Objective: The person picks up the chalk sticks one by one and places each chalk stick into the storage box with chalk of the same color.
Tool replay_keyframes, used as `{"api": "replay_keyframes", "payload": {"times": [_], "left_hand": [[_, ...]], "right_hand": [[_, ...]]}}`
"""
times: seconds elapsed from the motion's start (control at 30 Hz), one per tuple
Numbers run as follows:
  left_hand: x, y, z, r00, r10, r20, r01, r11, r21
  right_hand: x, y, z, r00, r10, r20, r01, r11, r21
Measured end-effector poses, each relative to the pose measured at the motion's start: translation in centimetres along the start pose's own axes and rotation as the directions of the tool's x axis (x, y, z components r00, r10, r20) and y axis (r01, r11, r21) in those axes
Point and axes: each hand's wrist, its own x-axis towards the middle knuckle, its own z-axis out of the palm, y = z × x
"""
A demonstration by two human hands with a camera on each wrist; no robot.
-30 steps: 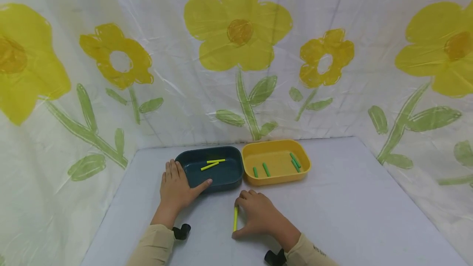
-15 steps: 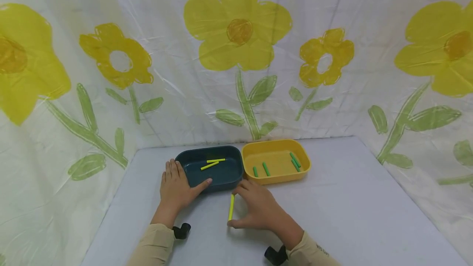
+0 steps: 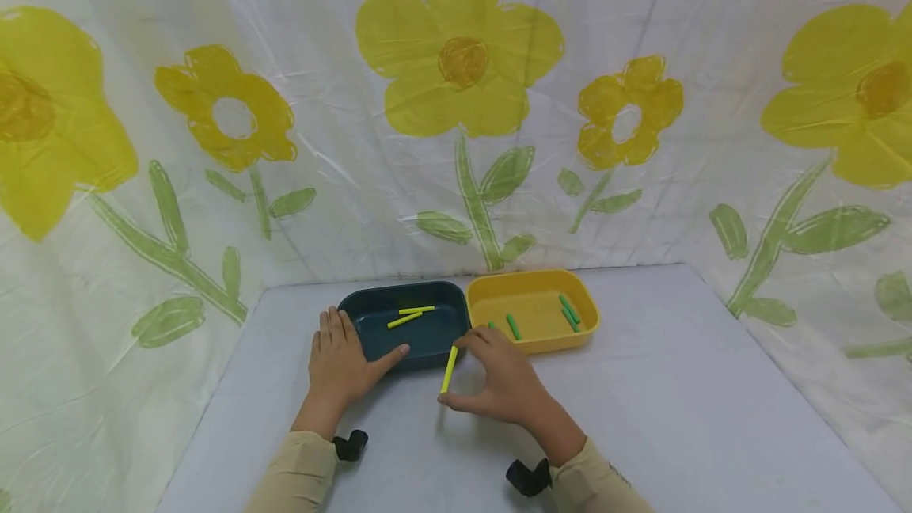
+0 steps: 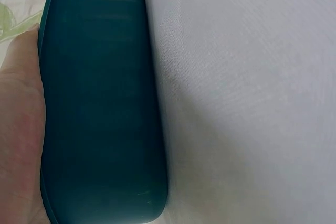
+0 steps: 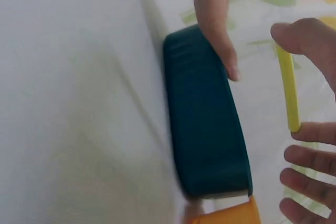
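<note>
My right hand (image 3: 502, 378) pinches a thin yellow stick (image 3: 450, 370) end to end, thumb at the lower end and index finger at the upper. It is raised just in front of the dark teal tray (image 3: 427, 361). In the right wrist view the stick (image 5: 288, 87) spans thumb and index finger, the other fingers spread below. My left hand (image 3: 340, 370) rests on the teal tray's left corner, fingers straight along the left side and thumb over the near rim. Two yellow sticks (image 3: 404, 321) lie crossed inside. In the left wrist view the left hand (image 4: 21, 129) is partly visible against the rim.
A yellow tray (image 3: 549, 345) stands against the teal tray's right side, with several green sticks (image 3: 514, 328) in it. The right hand partly covers its near left corner. Behind the white table (image 3: 663, 418) hangs a flower-printed curtain (image 3: 342, 180).
My right hand has moved forward and up with the yellow stick, from the table toward the teal tray's near rim, and the stick now leans. The left hand has stayed in place.
</note>
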Motion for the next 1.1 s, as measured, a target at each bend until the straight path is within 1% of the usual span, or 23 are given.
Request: {"api": "replay_keyframes", "payload": {"times": [0.1, 0.27, 0.5, 0.6, 0.8, 0.93, 1.1], "left_hand": [[-0.1, 0.0, 0.0, 1.000, 0.000, 0.001, 0.000, 1.000, -0.001], [-0.1, 0.0, 0.0, 1.000, 0.004, -0.001, -0.004, 1.000, -0.001], [0.0, 0.1, 0.1, 1.000, 0.003, -0.007, -0.003, 1.000, -0.003], [0.0, 0.1, 0.1, 1.000, 0.002, -0.005, -0.002, 1.000, -0.005], [0.0, 0.1, 0.0, 1.000, -0.002, -0.002, 0.002, 1.000, -0.005], [0.0, 0.1, 0.0, 1.000, 0.000, -0.006, 0.000, 1.000, -0.002], [0.0, 0.0, 0.0, 1.000, 0.006, -0.003, -0.006, 1.000, 0.001]], "right_hand": [[0.4, 0.5, 0.1, 1.000, -0.008, -0.028, 0.007, 0.999, -0.042], [1.0, 1.0, 0.3, 0.998, 0.028, -0.058, -0.033, 0.995, -0.098], [2.0, 1.4, 0.7, 0.988, 0.127, -0.085, -0.137, 0.984, -0.112], [2.3, 1.5, 0.9, 0.983, 0.156, -0.092, -0.166, 0.979, -0.118], [2.8, 1.6, 1.5, 0.979, 0.179, -0.096, -0.189, 0.976, -0.108], [3.1, 1.6, 1.7, 0.978, 0.181, -0.102, -0.193, 0.973, -0.129], [3.5, 1.8, 2.1, 0.974, 0.202, -0.106, -0.217, 0.964, -0.154]]}}
